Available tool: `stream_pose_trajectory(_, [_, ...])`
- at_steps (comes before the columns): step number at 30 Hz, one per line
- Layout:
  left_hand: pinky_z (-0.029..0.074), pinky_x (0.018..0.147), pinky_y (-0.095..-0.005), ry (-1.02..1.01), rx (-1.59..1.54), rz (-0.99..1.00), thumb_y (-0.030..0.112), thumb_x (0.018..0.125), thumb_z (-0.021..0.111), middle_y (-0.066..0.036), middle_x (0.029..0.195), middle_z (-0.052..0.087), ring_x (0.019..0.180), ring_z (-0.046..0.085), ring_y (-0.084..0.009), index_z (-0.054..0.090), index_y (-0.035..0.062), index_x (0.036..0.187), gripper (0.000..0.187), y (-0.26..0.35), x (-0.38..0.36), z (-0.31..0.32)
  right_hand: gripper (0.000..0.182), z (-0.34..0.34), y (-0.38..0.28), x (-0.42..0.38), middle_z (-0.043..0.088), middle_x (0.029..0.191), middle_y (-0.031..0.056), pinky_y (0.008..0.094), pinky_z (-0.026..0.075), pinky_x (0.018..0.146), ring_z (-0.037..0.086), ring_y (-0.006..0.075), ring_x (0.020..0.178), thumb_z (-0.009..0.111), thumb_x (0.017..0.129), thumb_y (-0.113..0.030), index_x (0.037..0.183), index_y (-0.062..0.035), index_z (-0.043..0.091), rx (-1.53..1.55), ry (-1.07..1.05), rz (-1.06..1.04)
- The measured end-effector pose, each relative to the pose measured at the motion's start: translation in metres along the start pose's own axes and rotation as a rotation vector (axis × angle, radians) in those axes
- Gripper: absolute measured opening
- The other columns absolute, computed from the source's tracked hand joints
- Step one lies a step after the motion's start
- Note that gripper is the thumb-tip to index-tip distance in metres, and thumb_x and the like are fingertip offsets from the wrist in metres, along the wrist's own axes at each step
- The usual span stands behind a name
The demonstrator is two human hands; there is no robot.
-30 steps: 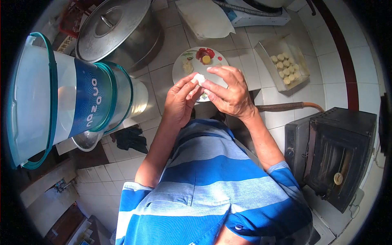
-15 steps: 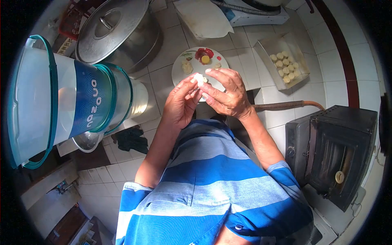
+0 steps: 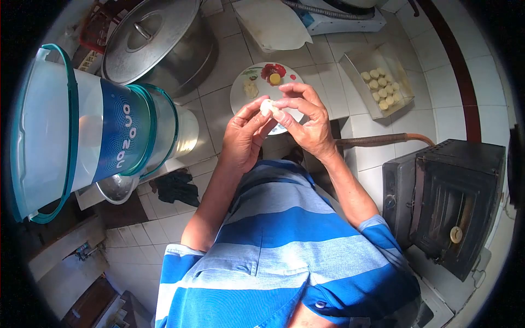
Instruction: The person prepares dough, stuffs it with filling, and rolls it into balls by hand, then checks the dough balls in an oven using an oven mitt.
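Observation:
A small piece of white dough (image 3: 267, 107) is pinched between the fingertips and thumb of my left hand (image 3: 240, 135). My right hand (image 3: 310, 124) meets it from the other side, thumb and forefinger pressing on the dough while the other fingers are raised. Both hands are over the near side of a flower-patterned plate (image 3: 237, 104). On that plate lie a ragged lump of pale dough (image 3: 250, 89) and a small round yellow piece (image 3: 274, 79). The fingers partly cover the held dough and the plate's right side.
A metal tray (image 3: 377, 58) with several round dough pieces (image 3: 382, 87) stands at the right. Clear buckets with teal handles (image 3: 87, 123) and a lidded steel pot (image 3: 191, 60) are at the left. A small dark oven (image 3: 445, 202) is at the lower right.
My right thumb and forefinger have closed in on the dough, and the right hand has shifted slightly left. The dough looks more compact and rounder.

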State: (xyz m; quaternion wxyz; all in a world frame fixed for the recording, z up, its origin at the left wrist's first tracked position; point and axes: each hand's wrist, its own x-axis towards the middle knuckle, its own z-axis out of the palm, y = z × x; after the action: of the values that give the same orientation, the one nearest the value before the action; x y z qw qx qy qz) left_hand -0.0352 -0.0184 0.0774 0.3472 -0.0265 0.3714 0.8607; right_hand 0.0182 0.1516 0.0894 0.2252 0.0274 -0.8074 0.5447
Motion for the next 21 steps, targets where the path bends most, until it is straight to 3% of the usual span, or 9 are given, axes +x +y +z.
stream_pose_trajectory(9, [0.058,0.102,-0.0294,-0.017,-0.034,-0.025,0.008,0.102,0.062,-0.013,0.125,0.066,0.115,0.067,-0.018,0.055,-0.0045,0.137,0.037,0.0,-0.004,-0.001,0.02,0.0,0.001,-0.003,0.064,0.124,0.0134,0.0376,0.051,0.1,0.062,0.0259,0.118,0.08,0.09,-0.019,0.104,-0.0056,0.076,-0.046,0.003,-0.064])
stream_pose_trajectory(12, [0.058,0.102,-0.0297,-0.038,-0.113,-0.055,0.009,0.103,0.061,-0.014,0.126,0.065,0.116,0.066,-0.0181,0.054,-0.006,0.137,0.038,0.0,-0.006,-0.006,0.022,-0.004,-0.006,-0.004,0.066,0.12,0.0123,0.0376,0.052,0.096,0.065,0.0277,0.114,0.082,0.087,-0.02,0.104,-0.0067,0.076,-0.09,0.092,-0.095])
stream_pose_trajectory(21, [0.056,0.106,-0.0319,-0.071,-0.015,-0.04,0.009,0.102,0.062,-0.014,0.127,0.065,0.118,0.066,-0.0196,0.052,-0.0056,0.14,0.042,-0.001,-0.009,0.0,0.017,-0.002,-0.007,-0.008,0.067,0.12,0.0125,0.0386,0.049,0.1,0.064,0.0275,0.115,0.08,0.089,-0.018,0.096,-0.0047,0.073,0.016,0.06,0.045])
